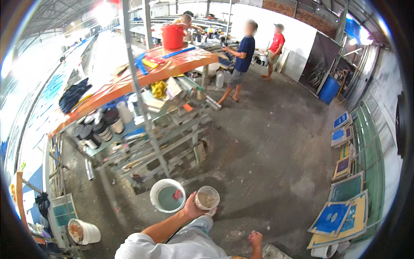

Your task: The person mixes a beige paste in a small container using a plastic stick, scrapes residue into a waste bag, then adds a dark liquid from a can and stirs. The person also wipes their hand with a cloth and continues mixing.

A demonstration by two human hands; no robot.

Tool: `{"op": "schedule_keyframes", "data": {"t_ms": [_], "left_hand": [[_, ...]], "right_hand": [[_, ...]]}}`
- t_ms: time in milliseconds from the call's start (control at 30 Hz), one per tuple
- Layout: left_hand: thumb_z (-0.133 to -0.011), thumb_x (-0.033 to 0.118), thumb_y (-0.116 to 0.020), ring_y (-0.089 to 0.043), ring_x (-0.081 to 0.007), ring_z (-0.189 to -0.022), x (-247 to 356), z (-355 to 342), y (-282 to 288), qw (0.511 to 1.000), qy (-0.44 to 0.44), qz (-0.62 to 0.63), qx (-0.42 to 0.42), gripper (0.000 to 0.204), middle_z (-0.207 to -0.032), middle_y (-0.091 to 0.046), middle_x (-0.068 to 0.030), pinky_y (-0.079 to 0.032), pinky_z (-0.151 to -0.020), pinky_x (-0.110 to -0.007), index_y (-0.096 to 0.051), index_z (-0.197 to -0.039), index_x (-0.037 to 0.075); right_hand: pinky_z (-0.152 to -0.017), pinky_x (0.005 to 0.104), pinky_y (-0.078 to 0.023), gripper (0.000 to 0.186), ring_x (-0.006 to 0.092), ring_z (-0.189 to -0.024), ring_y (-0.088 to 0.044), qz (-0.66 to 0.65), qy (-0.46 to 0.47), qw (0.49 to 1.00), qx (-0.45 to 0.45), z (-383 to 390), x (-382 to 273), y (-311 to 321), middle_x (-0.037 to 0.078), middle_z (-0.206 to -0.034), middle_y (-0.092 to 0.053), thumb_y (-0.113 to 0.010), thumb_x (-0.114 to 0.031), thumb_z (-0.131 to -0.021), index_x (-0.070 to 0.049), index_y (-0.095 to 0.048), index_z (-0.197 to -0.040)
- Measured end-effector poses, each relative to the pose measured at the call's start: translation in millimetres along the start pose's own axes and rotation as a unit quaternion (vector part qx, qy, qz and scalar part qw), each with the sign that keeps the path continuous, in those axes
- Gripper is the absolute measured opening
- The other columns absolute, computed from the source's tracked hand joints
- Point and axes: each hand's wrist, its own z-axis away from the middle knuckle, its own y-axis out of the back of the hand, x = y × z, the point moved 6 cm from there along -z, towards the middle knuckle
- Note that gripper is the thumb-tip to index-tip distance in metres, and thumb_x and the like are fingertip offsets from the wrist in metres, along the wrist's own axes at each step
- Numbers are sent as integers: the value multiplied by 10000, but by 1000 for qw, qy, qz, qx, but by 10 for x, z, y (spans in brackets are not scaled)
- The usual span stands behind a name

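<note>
My left hand (192, 208) is wrapped round a round, see-through plastic tub (207, 197) with a little brownish stuff inside. Just left of it on the floor stands a white bucket (155, 199) of greyish liquid, with something red in it. My right hand (255, 238) hangs low on the right, its fingers closed; what they hold, if anything, is too small to make out. My shoe (211, 212) shows just below the tub.
A long orange-topped table (189, 60) carries a red bucket (172, 36); jars (101, 129) and scrap strips sit beneath. A metal post (144, 103) rises ahead. Framed screens (340, 216) lean at right. Another white bucket (89, 233) stands lower left. People (245, 56) stand farther off.
</note>
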Motion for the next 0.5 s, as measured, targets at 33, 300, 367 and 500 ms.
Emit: {"op": "schedule_keyframes", "data": {"t_ms": [33,300,367,500], "left_hand": [[-1015,610,-294,-466,-348,-1357,128,-67,-74,1000,-10,-13,-9,634,-1521,-473,-90,-405,-1014,-594,-468,-1470,205],[-1019,603,-306,-479,-336,-1357,732,-3018,-1370,999,10,-35,5,602,-1495,-498,-92,-436,-1005,-575,-487,-1446,219],[-1012,607,-342,-475,-339,-1362,945,-3461,-1962,998,18,-50,31,624,-1506,-483,-100,-422,-1041,-588,-477,-1464,198],[-1004,601,-395,-461,-337,-1376,1168,-4510,-2607,995,49,-73,38,641,-1524,-458,-106,-387,-1097,-583,-457,-1485,183]], "right_hand": [[-519,376,-533,230,236,-610,-663,6,31,1000,-5,-77,-441,-92,120,-737,-676,-646,-246,-965,-18,-672,-953],[-543,367,-536,221,219,-628,-669,-9,3,1000,-29,-2126,-1846,-85,72,-691,-643,-618,-254,-955,-49,-659,-884],[-548,375,-536,222,222,-632,-670,64,-32,997,-43,-2181,-1993,-240,73,-692,-646,-621,-254,-951,-49,-660,-875],[-560,391,-537,226,228,-639,-672,145,-68,983,-85,-2384,-2416,-529,75,-696,-653,-628,-253,-943,-48,-662,-856]]}}
